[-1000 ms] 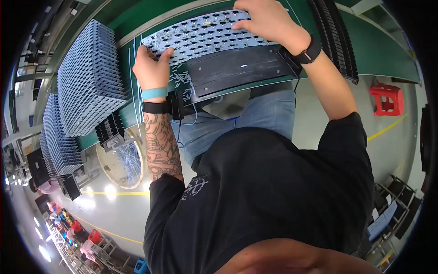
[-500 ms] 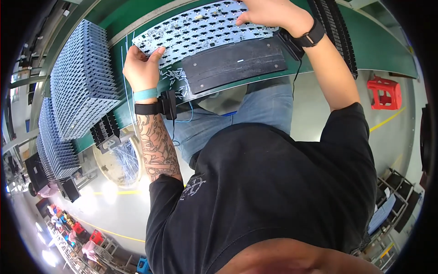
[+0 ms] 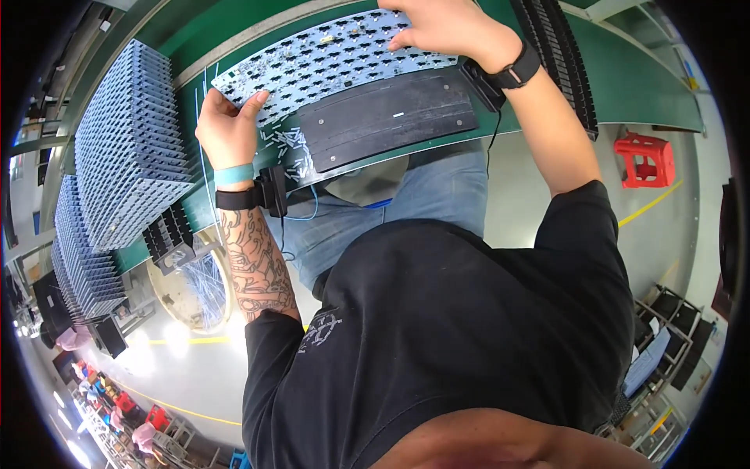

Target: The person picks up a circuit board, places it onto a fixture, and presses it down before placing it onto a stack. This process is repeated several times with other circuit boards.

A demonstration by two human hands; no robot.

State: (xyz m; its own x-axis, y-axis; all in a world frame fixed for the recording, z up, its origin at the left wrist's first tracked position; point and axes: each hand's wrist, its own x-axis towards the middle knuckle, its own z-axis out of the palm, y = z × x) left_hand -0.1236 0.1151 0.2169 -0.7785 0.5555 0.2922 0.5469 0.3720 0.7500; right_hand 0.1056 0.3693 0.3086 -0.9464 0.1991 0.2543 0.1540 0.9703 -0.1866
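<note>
A long, pale keyboard circuit board (image 3: 320,62) with rows of black cut-outs spans the space between my two hands. Its left end is gripped by my left hand (image 3: 226,131), thumb on top and fingers curled under the edge. Toward the far right end, my right hand (image 3: 447,33) holds the board, the thumb on its face and the fingertips over the far edge, partly out of view. Just nearer to me lies a dark flat fixture plate (image 3: 387,121) with screws at its corners. Beside the plate's left end are several small light-blue strips (image 3: 287,147), close to my left wrist.
Tall stacks of similar boards (image 3: 129,148) stand in racks at the left. A black slotted rack (image 3: 558,66) is at the right of the green bench (image 3: 641,98). A round bin (image 3: 191,289) with thin strips sits below left; a red stool (image 3: 644,160) stands right.
The whole scene has shifted slightly left and down in the picture. Both hands keep their hold on the circuit board, which lies much the same relative to the fixture plate.
</note>
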